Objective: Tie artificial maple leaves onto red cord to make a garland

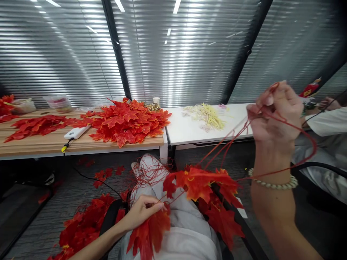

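Low over my lap, my left hand (148, 211) pinches a red string beside red-orange artificial maple leaves (151, 231) that hang below its fingers. Raised at the right, my right hand (276, 112) is closed on loops of red string (227, 144), and one loop swings out past the wrist. Between the hands, a cluster of maple leaves (200, 184) hangs on the string above my right thigh. A loose tangle of red string (151, 169) lies over my knees. A beaded bracelet (273, 182) circles my right wrist.
A big heap of maple leaves (130, 119) covers part of the wooden table (138, 147), near a white power strip (77, 132). Yellow strips (210, 115) lie on the white table (179, 126). More leaves (81, 227) are piled at floor level, left. Another person's sleeve (329, 121) shows at right.
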`<action>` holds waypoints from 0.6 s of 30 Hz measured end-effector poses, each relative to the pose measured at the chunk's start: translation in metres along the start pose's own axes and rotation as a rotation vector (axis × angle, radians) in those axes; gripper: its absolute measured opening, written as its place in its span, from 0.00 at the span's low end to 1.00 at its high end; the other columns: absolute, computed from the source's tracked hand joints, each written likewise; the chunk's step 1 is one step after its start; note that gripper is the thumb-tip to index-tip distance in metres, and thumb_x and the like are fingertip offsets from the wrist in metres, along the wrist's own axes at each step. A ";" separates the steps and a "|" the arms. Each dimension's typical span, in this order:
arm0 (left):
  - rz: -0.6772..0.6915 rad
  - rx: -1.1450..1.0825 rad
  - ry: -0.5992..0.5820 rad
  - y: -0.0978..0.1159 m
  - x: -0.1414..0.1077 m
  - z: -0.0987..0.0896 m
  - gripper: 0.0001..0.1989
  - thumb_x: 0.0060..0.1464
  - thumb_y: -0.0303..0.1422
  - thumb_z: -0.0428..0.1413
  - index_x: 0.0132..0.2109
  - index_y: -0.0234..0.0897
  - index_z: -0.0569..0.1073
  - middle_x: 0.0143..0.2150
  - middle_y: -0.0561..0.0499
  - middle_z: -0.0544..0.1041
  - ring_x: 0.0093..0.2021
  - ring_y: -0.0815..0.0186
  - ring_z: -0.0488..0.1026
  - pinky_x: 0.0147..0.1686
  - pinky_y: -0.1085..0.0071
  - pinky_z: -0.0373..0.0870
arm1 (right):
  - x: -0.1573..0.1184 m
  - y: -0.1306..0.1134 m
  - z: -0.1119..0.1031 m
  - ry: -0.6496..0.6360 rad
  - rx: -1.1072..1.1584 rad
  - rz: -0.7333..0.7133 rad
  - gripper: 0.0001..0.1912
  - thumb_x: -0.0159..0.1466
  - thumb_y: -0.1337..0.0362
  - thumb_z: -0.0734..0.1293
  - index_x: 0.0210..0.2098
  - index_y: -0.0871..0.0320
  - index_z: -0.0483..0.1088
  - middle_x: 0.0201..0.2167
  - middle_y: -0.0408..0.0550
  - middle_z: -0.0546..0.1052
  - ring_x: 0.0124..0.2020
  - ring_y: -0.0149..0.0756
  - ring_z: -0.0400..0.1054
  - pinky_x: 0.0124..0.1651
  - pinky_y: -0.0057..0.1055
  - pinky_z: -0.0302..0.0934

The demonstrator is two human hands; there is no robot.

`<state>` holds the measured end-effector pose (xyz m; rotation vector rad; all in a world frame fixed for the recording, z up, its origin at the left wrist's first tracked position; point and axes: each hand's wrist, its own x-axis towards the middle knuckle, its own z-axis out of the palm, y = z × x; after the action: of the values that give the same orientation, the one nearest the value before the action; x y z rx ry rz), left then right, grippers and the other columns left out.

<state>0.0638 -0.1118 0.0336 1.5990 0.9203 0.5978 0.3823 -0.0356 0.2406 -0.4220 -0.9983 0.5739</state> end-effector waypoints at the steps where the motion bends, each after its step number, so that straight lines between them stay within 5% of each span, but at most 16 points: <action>1: -0.002 -0.013 0.015 -0.005 0.000 0.000 0.16 0.53 0.41 0.52 0.31 0.32 0.78 0.34 0.45 0.79 0.34 0.63 0.73 0.34 0.73 0.65 | 0.004 -0.001 -0.003 0.013 -0.012 -0.009 0.10 0.47 0.63 0.73 0.22 0.60 0.69 0.13 0.36 0.59 0.14 0.22 0.51 0.17 0.24 0.49; 5: 0.073 -0.104 0.094 -0.012 0.002 -0.003 0.16 0.49 0.42 0.55 0.28 0.32 0.77 0.40 0.42 0.77 0.39 0.61 0.72 0.39 0.70 0.65 | 0.009 0.000 -0.008 0.014 -0.078 0.007 0.07 0.57 0.66 0.67 0.23 0.60 0.68 0.13 0.36 0.59 0.13 0.23 0.52 0.16 0.23 0.49; 9: 0.081 -0.242 0.137 -0.017 0.006 -0.006 0.20 0.41 0.48 0.59 0.26 0.32 0.77 0.34 0.42 0.78 0.35 0.61 0.72 0.37 0.69 0.65 | 0.005 0.003 -0.004 0.018 -0.046 0.038 0.09 0.58 0.65 0.66 0.23 0.61 0.66 0.14 0.36 0.59 0.12 0.22 0.50 0.16 0.23 0.49; 18: -0.173 -0.461 0.487 -0.061 0.012 -0.020 0.28 0.23 0.55 0.62 0.18 0.32 0.67 0.12 0.56 0.65 0.14 0.75 0.57 0.16 0.78 0.53 | 0.003 0.001 -0.006 0.016 -0.011 0.102 0.10 0.52 0.63 0.71 0.22 0.59 0.66 0.15 0.36 0.58 0.14 0.22 0.49 0.17 0.23 0.46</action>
<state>0.0401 -0.0876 -0.0222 0.9642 1.1602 1.0183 0.3886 -0.0330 0.2392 -0.4885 -0.9688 0.6564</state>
